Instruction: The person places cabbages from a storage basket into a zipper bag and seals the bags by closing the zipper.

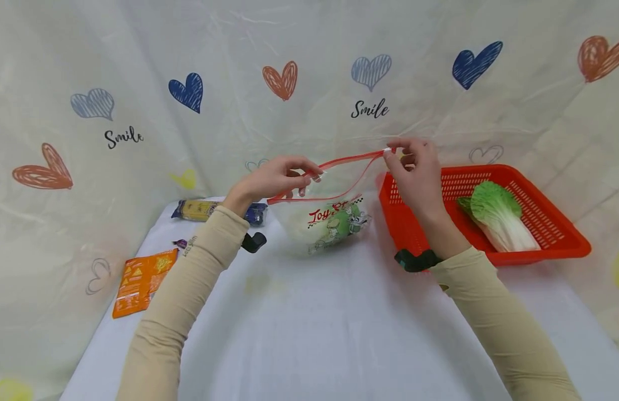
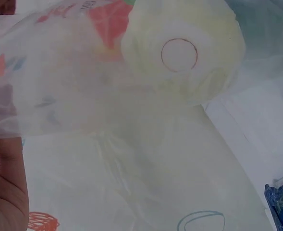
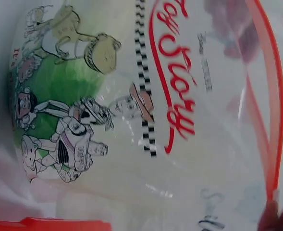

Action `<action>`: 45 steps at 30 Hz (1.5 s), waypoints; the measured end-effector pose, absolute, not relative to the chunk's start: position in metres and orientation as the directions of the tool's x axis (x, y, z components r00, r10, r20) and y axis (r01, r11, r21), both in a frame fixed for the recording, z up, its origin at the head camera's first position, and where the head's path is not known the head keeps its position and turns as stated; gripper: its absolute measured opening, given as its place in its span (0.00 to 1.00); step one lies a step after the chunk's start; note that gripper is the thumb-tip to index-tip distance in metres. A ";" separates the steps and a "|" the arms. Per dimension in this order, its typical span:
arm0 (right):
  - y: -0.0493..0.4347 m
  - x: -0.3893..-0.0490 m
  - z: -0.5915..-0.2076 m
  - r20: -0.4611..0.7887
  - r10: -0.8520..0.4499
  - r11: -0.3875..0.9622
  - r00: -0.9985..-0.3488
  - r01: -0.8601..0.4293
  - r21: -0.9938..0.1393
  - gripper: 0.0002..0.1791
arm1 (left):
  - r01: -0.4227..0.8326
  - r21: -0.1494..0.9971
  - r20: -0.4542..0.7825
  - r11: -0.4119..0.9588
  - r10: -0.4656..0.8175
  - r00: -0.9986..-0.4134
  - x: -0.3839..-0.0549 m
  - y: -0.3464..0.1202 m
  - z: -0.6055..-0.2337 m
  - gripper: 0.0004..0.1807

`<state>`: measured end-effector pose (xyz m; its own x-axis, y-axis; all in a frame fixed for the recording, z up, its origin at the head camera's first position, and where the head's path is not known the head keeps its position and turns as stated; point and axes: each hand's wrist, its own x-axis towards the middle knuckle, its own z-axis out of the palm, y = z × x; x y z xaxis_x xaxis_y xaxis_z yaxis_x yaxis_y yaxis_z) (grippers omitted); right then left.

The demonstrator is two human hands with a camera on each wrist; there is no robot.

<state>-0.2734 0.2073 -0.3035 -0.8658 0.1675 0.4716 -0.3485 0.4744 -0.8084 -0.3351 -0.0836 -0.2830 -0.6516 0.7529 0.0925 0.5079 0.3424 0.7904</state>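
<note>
A clear zip bag [image 1: 334, 214] with a red-edged mouth and a printed cartoon design hangs between both hands, its mouth spread apart. Inside it shows a green and pale vegetable [image 2: 179, 57], its round whitish end facing the left wrist camera. My left hand [image 1: 276, 178] holds the left part of the bag's mouth, fingers bent over the red edge. At the right end of the mouth, my right hand [image 1: 417, 172] pinches the red strip between thumb and fingers. Only the right fingertips [image 3: 276, 219] show in the right wrist view.
A red basket [image 1: 570, 239] at the right holds a Chinese cabbage [image 1: 500, 217]. On the left of the white table [image 1: 299, 334] lie an orange packet [image 1: 141, 281], a yellow packet [image 1: 196, 210], a dark blue packet [image 1: 256, 214] and a small purple item [image 1: 180, 243].
</note>
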 end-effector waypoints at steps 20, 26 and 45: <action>0.181 -0.260 -0.277 0.260 -0.211 0.686 -0.942 -0.332 -0.647 0.12 | 0.496 0.674 0.212 0.547 0.501 -0.839 -0.309 -0.087 -0.254 0.16; 0.166 -0.280 -0.291 0.436 -0.198 0.645 -0.878 -0.451 -0.617 0.14 | 0.644 0.464 0.602 0.608 0.318 -0.733 -0.309 -0.082 -0.255 0.17; 0.177 -0.305 -0.355 0.067 -0.275 0.670 -0.959 -0.241 -0.702 0.17 | 0.564 0.254 0.256 0.786 0.507 -0.823 -0.300 -0.045 -0.304 0.20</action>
<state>-0.3051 0.1767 -0.3547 -0.9591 -0.2751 0.0667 -0.2411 0.6704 -0.7018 -0.2998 -0.0453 -0.3042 -0.8227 0.5074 0.2565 0.5639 0.7858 0.2542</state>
